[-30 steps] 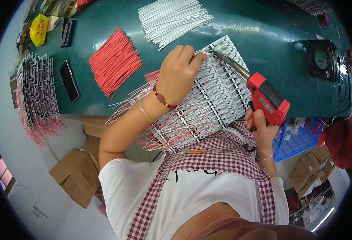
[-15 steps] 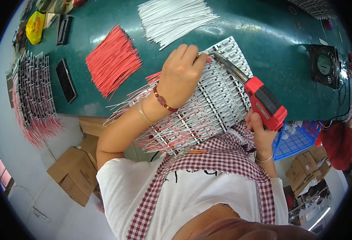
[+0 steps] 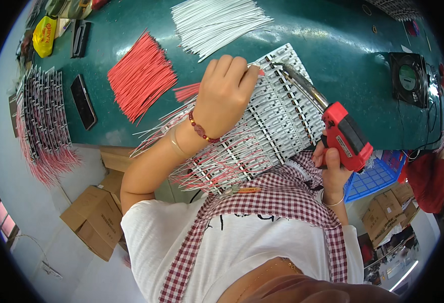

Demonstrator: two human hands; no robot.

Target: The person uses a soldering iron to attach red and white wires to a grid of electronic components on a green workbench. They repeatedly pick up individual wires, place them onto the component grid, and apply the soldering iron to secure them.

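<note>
Beyond the left hand (image 3: 225, 93), red wires (image 3: 141, 81) and white wires (image 3: 217, 22) lie.

An electronics assembly workshop: green workbench (image 3: 333, 45) with cut wire bundles (image 3: 141, 81) (red, white), stacked cartons (image 3: 93, 222).

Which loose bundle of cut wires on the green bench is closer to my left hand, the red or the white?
The red wire bundle, fanned out just left of the left hand. The white wire bundle lies farther up the bench, beyond the fingertips.

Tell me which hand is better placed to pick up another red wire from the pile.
Left. The left hand lies on the board beside the red wires; the right hand grips the red tool.
</note>
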